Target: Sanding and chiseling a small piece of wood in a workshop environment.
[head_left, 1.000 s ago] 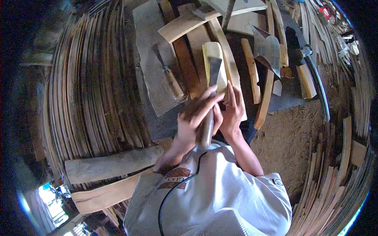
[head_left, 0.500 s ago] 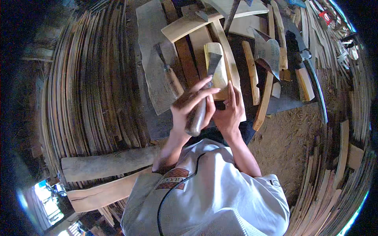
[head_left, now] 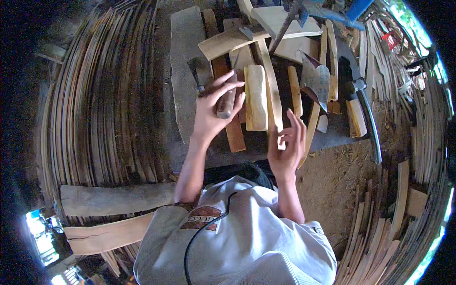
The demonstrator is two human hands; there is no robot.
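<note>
My left hand (head_left: 209,111) is closed round the dark wooden handle of a chisel (head_left: 225,107), whose blade points away from me and shows only thinly. Just right of it a pale, squared wood block (head_left: 256,102) lies lengthwise on the boards, apart from both hands. My right hand (head_left: 289,149) hovers at the near right of the block, fingers loosely spread with nothing in them. A second chisel (head_left: 194,71) lies left of the block, its handle hidden by my left hand.
A grey plank (head_left: 186,42) and a crosswise board (head_left: 232,42) lie on the dark worktop. A handsaw blade (head_left: 287,26) stands at the far side. A curved metal sheet (head_left: 317,80) and several wood strips sit to the right. Stacked slats (head_left: 104,104) rise at the left.
The chisel has moved left off the block in my left hand. My right hand has let go of the block and drawn back toward me, to the right.
</note>
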